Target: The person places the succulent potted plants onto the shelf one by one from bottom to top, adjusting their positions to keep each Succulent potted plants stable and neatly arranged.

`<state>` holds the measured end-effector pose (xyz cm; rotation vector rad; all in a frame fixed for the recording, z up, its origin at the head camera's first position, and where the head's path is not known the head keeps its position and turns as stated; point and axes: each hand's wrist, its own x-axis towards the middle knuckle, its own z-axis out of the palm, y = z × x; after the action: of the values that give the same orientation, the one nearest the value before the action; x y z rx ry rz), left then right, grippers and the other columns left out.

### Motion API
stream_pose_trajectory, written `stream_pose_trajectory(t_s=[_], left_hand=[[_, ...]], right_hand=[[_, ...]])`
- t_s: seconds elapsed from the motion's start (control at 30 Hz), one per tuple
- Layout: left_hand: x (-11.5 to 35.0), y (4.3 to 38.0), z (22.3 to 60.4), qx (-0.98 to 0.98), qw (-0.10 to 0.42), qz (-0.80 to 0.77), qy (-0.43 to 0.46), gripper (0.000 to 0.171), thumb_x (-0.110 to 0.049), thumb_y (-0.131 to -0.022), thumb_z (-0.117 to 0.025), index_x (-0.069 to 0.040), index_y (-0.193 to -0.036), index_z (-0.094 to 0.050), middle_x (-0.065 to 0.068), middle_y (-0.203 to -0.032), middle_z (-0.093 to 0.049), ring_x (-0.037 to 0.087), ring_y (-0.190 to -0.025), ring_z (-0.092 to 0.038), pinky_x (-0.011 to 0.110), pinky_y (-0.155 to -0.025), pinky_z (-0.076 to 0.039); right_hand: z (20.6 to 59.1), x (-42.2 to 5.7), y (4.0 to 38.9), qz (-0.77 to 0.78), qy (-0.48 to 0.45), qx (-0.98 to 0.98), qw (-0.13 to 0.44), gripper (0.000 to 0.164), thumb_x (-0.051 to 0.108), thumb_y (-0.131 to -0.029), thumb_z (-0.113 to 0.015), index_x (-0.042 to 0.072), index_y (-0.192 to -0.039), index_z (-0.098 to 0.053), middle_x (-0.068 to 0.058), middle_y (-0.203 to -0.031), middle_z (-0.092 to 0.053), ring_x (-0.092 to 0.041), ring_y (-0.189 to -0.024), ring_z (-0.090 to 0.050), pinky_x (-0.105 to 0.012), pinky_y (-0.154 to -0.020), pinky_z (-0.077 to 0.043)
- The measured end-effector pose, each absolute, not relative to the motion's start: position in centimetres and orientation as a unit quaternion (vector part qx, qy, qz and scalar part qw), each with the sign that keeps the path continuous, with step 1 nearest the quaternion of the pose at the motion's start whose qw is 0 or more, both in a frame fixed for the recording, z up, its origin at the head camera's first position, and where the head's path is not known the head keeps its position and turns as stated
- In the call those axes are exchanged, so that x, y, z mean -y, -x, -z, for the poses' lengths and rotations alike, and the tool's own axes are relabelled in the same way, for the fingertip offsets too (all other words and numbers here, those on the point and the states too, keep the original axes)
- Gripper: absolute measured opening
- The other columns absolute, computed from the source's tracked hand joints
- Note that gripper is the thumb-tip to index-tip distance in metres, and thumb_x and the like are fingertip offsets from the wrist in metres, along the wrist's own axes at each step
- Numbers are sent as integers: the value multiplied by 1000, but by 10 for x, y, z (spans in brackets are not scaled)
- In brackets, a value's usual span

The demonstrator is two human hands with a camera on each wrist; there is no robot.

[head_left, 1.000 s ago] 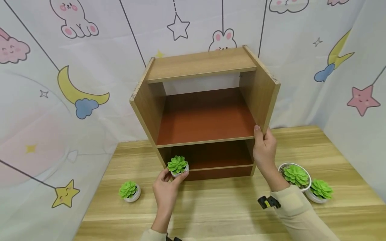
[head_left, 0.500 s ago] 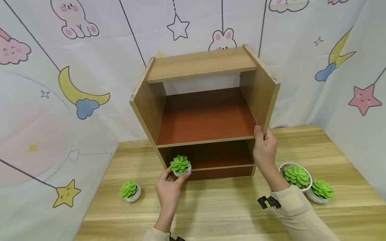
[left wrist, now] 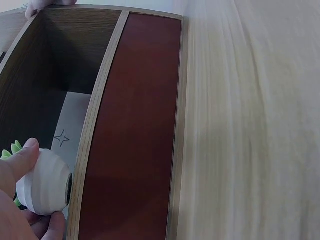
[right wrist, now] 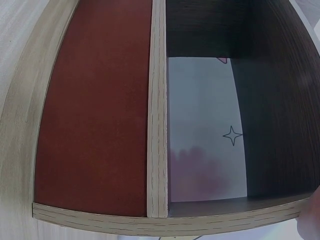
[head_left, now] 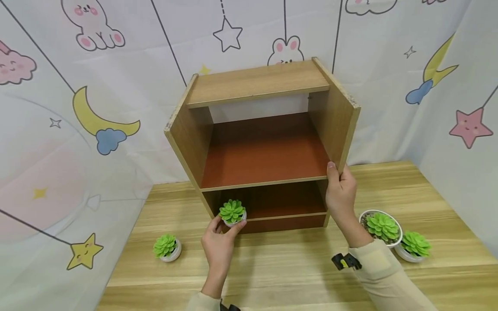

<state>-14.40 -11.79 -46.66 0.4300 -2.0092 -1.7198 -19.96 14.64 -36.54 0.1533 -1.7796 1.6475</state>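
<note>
In the head view, a small potted succulent with green leaves is held between the thumb and fingers of my left hand. It sits at the front left of the lower compartment of a wooden shelf unit. The left wrist view shows the white pot beside the edge of the lower board; I cannot tell whether it touches. My right hand grips the front edge of the right side panel, thumb on the inner side. Only a bit of the right hand shows in the right wrist view.
Another small potted succulent stands on the wooden table at left. To the right, by my right forearm, are a succulent in a wider white bowl and a small potted one. A patterned cloth hangs behind.
My left hand has shifted slightly to the right with the potted succulent, then stayed nearly still. My right hand has kept its grip on the side panel.
</note>
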Motion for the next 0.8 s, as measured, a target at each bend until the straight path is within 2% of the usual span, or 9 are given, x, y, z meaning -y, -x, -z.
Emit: stream_pose_trajectory(t_s=[0.13, 0.23, 0.4, 0.57, 0.67, 0.8], left_hand=[[116, 145, 465, 733, 229, 624, -146, 77, -27, -64, -95, 1, -128, -63, 16, -127, -60, 27, -113, -60, 38, -85, -52], [116, 145, 465, 730, 227, 629, -141, 76, -24, -65, -94, 0, -130, -62, 15, -128, -60, 26, -113, -60, 33, -83, -52], [115, 148, 465, 714, 227, 651, -125, 70, -15, -67, -93, -2, -129, -62, 14, -124, -62, 24, -107, -63, 24, -75, -53], [108, 144, 447, 712, 225, 655, -115, 62, -3, -70, -89, 2, -126, -63, 16, -119, -64, 27, -102, -65, 23, -72, -54], [103, 138, 433, 719, 227, 646, -115, 59, -2, -71, -88, 5, -123, -63, 19, -116, -65, 31, -100, -66, 23, -70, -54], [106, 145, 448, 718, 236, 644, -117, 61, -12, -68, -92, 1, -122, -65, 15, -111, -67, 27, -96, -67, 23, -69, -54]], right_hand=[[366, -145, 200, -636, -59, 684, 353, 27, 4, -101, -47, -17, -110, -62, -21, -88, -61, -9, -83, -48, -23, -74, -39], [366, -144, 200, -637, -59, 683, 354, 26, 3, -101, -48, -17, -109, -62, -19, -82, -58, -10, -81, -46, -24, -72, -38], [366, -145, 201, -636, -64, 682, 355, 27, 4, -101, -47, -16, -113, -62, -23, -95, -63, -8, -87, -49, -23, -77, -40], [367, -147, 201, -634, -61, 684, 355, 28, 4, -102, -47, -16, -115, -61, -27, -104, -65, -6, -91, -51, -22, -81, -40], [367, -147, 200, -632, -64, 685, 357, 28, 4, -102, -47, -16, -113, -61, -23, -90, -64, -9, -86, -50, -23, -76, -39], [366, -145, 201, -631, -68, 684, 360, 26, 3, -102, -47, -17, -109, -61, -11, -70, -50, -14, -77, -45, -26, -69, -35]])
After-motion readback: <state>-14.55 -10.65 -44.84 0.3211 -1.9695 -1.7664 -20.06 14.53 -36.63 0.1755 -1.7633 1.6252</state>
